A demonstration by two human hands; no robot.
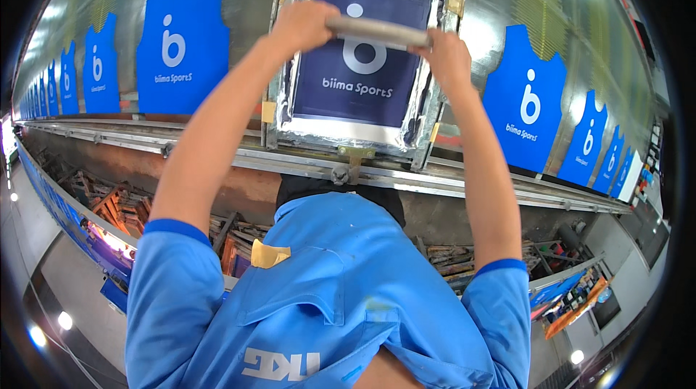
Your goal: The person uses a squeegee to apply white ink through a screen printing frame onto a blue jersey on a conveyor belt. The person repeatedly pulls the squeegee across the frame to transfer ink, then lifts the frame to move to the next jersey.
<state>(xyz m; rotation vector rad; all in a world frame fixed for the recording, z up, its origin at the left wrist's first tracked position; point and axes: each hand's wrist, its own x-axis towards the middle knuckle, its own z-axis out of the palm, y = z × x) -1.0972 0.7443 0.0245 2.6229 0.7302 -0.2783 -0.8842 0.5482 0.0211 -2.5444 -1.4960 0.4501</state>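
Light-blue cloth work shirt (341, 244) comes first to my eye, on the near side of the rectangular, metal-edged printing frame (341, 131), with one yellow folded scrap (270, 254) clinging at its single pocket. Two bare forearms reach from its sleeves to that frame. Over the frame I count one long, grey, rounded bar (380, 31), lying crosswise above the dark purple screen (348, 108) with its white design.

Both hands are on the bar. The left hand (308, 24) has its fingers curled closed round the left end; the right hand (448, 58) grips the right end just as snugly, thumb side inward.

Left of the frame, three blue vest-shaped pieces (183, 48) with white prints stand out clearly, then the row shrinks until I can't count it. Right of the frame I make out four more, the farthest tiny. One long metal rail (290, 160) runs along the frame's near side.

Whatever lies under the bar is hard to make out, some fingertips are hidden by the hands themselves, and the frame's far end is cut off. Below the rail, wooden pieces (119, 205) sit in a jumble too cluttered to number.
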